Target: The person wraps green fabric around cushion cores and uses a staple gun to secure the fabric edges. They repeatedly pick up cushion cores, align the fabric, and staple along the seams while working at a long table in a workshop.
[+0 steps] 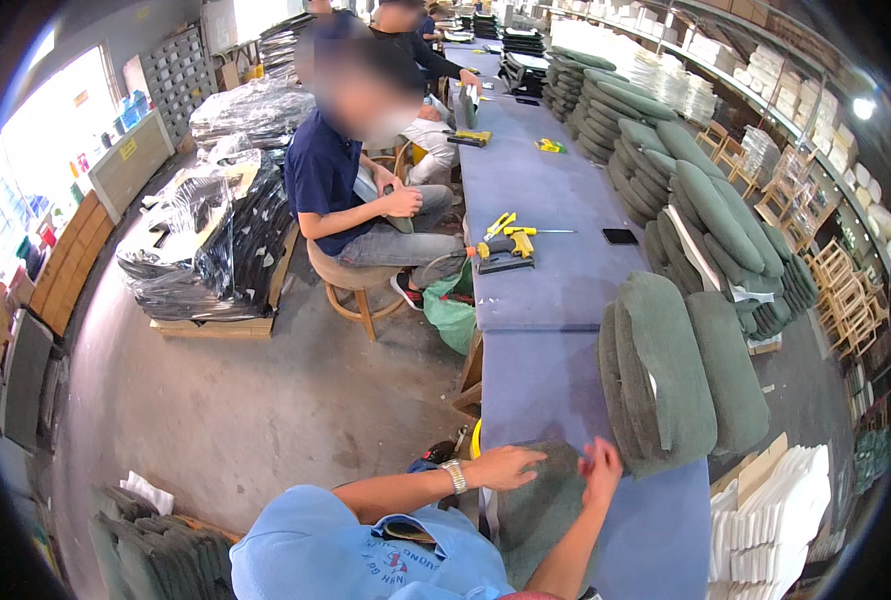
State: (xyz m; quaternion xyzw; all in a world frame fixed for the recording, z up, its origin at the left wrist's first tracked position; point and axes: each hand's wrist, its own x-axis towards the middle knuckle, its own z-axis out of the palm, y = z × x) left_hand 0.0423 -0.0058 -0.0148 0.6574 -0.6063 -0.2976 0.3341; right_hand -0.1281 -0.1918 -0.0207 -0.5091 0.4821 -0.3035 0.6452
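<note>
A dark green fabric-covered cushion [537, 520] lies at the near edge of the blue-topped table, in front of my body. My left hand [505, 467] rests at its far left part, fingers stretched out, a metal-banded watch [454, 476] on the wrist. Over the cushion's right edge is my right hand [599, 472], its fingers bent but apart, with nothing visible in them. Just beyond the right hand, a stack of similar green cushions [665, 370] leans on the table's right side. The cushion's near part is partly hidden by my body and right forearm.
The blue table [540, 375] runs far ahead. On it lie yellow-and-black tools [505, 248] and a black phone [620, 237]. Green cushion piles [725, 220] line its right side. A seated co-worker [340, 170] works at the left. White stacked pieces [780, 520] stand near right.
</note>
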